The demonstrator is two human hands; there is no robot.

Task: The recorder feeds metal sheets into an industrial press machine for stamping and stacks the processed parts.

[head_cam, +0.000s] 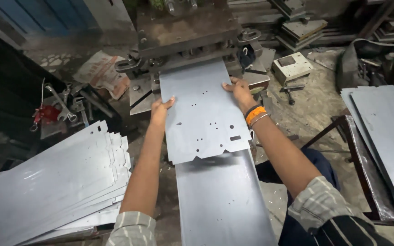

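Hands flank a punched metal sheet lying between you and the press at the far end. Your left hand clasps its left edge, fingers curled over the rim; your right hand, with an orange wristband, presses on its right edge near the die. The sheet overlaps a plain sheet nearer you. A stack of punched sheets sits at left, another pile at right.
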